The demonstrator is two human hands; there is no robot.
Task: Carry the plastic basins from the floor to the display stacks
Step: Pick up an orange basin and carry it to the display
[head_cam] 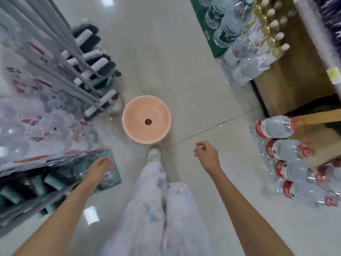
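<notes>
A round peach-pink plastic basin [146, 120] stands upright on the tiled floor in the aisle, a small dark round sticker at its bottom. My left hand [100, 168] hangs below and to the left of it, fingers apart, holding nothing. My right hand [206, 154] hangs below and to the right of the basin, fingers loosely curled and empty. Both hands are apart from the basin. My foot [154, 154] in a light shoe is just short of the basin's near rim.
Brooms and brushes [92, 58] with grey handles lean on the left, with packaged goods [36, 130] below them. Packs of water bottles [287, 148] line the right side, and more bottles [239, 37] stand at the upper right beside a cardboard box [295, 74]. The aisle floor [175, 52] runs ahead.
</notes>
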